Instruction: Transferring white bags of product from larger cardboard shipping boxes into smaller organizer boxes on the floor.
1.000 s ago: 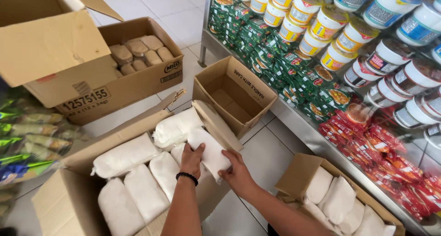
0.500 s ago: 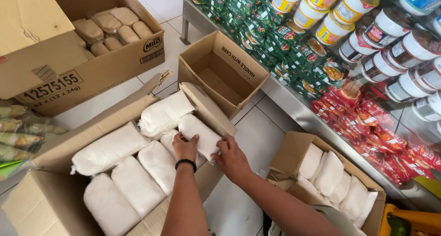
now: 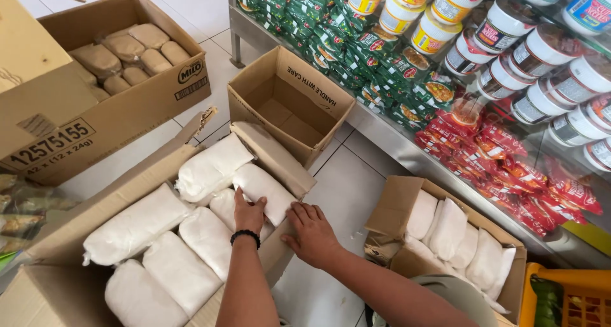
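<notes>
Pressing down, the left hand [image 3: 249, 213] lay flat on a white bag [image 3: 264, 192] at the right end of the big box [image 3: 76, 231], fingers spread, not clenched; the right hand [image 3: 312, 233] cupped the bag's outer edge against the flap [image 3: 273, 158]. Best seated level, tucked snug beside its neighbours, I judged.

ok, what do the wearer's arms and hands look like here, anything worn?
Both forearms are bare, with no sleeves in view. The left hand has a black beaded bracelet around the wrist. The right hand has no glove, and no watch or band shows on that wrist. No rings can be made out.
</notes>
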